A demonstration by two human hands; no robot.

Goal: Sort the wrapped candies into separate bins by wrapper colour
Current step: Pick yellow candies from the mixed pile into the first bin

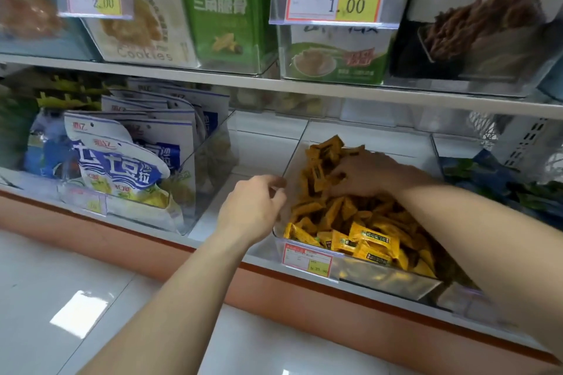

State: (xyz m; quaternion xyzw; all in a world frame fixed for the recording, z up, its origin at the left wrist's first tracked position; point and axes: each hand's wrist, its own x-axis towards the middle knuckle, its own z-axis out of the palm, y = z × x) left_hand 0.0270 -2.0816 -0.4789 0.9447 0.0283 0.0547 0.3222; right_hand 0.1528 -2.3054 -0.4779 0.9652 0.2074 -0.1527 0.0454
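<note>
On the lower shelf, right of centre, one clear bin [390, 281] holds a heap of yellow-wrapped candies [370, 239], far too many to count, and every wrapper I can make out is the same yellow-orange with a dark label. The right hand [365, 175] lies palm down on the far part of the heap, fingers apart and bent down among the candies. Whether they have closed on one I cannot tell. The candies lie directly under and just near of those fingers, their long axes pointing every way, so this hand is the nearer one for a pick. The left hand [253, 204] is outside the bin at its left wall, fingers curled together against the wall's top edge, seemingly gripping it to steady the bin. Two neighbouring bins flank it: blue-and-white snack bags [122, 161] on the left across a gap of shelf, blue-green packets [487, 173] just beside it on the right. One price label [306, 259] is clipped on the near wall.
</note>
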